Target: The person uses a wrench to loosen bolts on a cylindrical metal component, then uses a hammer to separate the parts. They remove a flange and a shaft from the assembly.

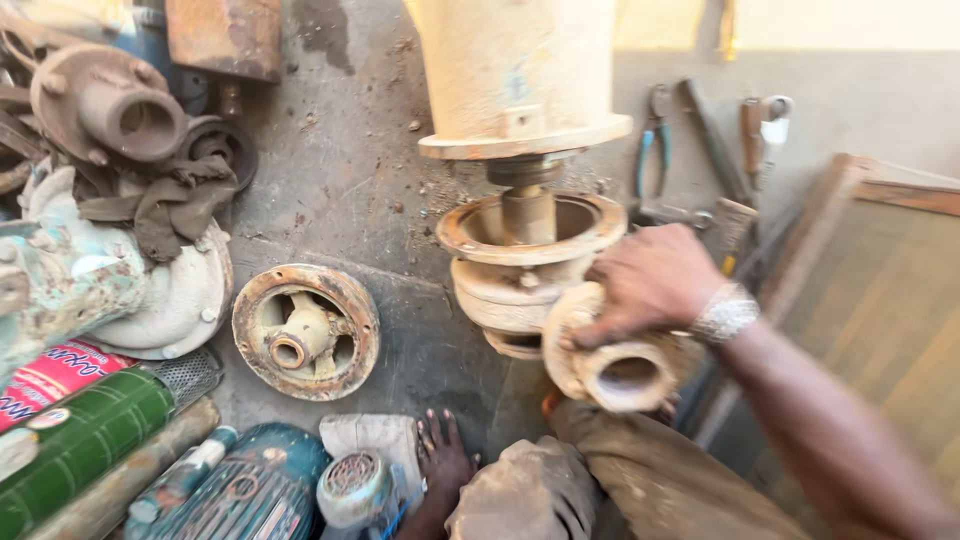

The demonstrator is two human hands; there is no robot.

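1. Gripping with our right hand (650, 280), fingers curled and clamped on the rim of the flanged pump part (610, 362); our left hand is out of view, so we cannot tell its grip.
2. At the far left we see a pile of rusty castings (105, 100) with a dirty rag (170, 205) draped over them, and below it a pale pump housing (165, 300).
3. Lower left lie a green cylinder (80, 440) and a teal motor (250, 490), close together on the concrete floor (340, 170).
4. Right of the housing, a rusty round bracket (305, 330) lies flat on the floor, apart from the rest.
5. Our bare foot (445, 465) rests below it, near the bottom edge.
6. In the middle stands a cream pump body (515, 70), its shaft running down into stacked bowl stages (520, 250).
7. The flanged pump part we hold is tilted, its opening facing us, just beside the lowest stage.
8. Behind our wrist, blue-handled pliers (652, 150) and other tools lie on the floor, and a wooden panel (880, 300) stands at the far right.
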